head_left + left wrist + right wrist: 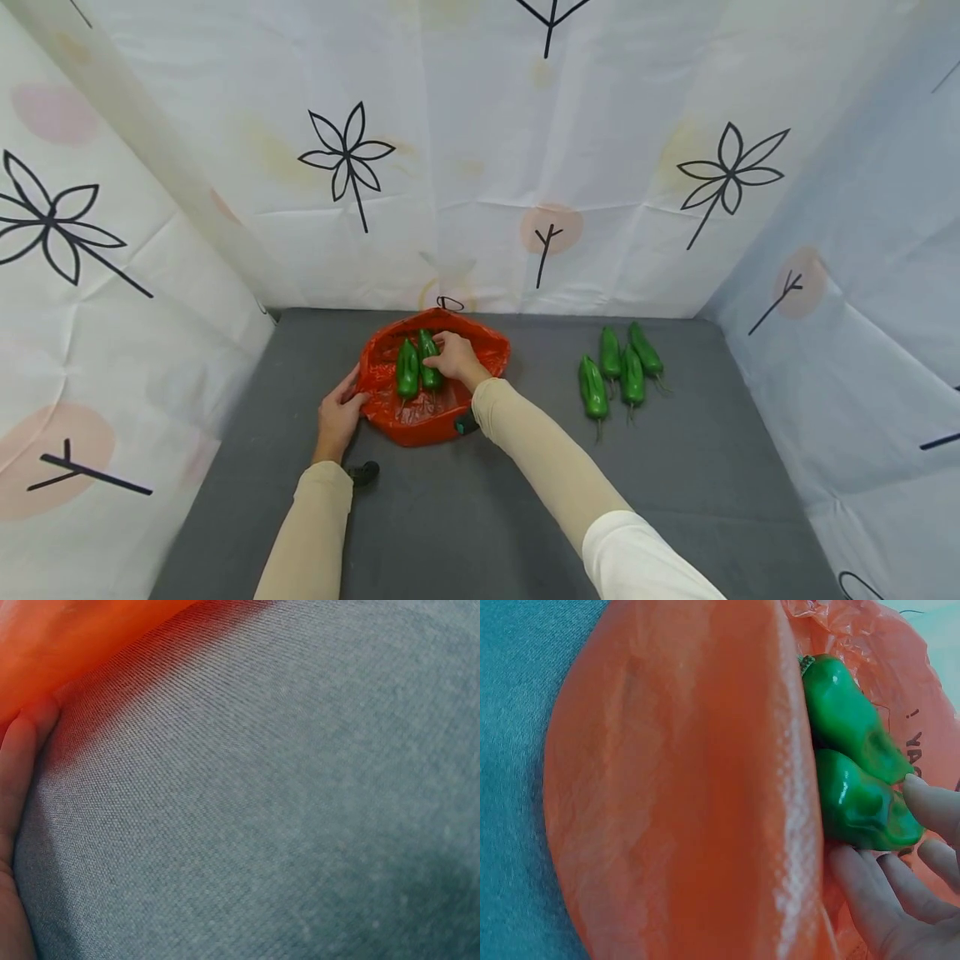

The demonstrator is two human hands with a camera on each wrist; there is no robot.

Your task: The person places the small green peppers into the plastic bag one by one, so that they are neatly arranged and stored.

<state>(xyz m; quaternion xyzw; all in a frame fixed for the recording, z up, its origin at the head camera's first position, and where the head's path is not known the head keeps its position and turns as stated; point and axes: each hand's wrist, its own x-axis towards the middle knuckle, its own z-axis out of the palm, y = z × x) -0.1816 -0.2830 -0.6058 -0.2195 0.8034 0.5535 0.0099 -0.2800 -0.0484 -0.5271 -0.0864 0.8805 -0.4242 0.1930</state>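
Observation:
A red plastic bag [390,421] lies on the table with its mouth spread wide. Inside it two green peppers sit side by side, a left pepper [407,371] and a right pepper [430,367]. My right hand [453,358] reaches into the bag and holds the right pepper between thumb and fingers. In the right wrist view the thumb is at the held pepper's [862,806] tip, with the other pepper [847,712] just beyond. At the bag's left side, my left hand [341,414] grips the edge; the left wrist view shows its fingertips under the orange-red plastic [82,637].
To the right, several green peppers [632,375] lie grouped on the grey tabletop [525,500], stems toward me. White patterned cloth [480,167] walls stand behind and on both sides. Dark wrist cameras [363,473] are on both wrists.

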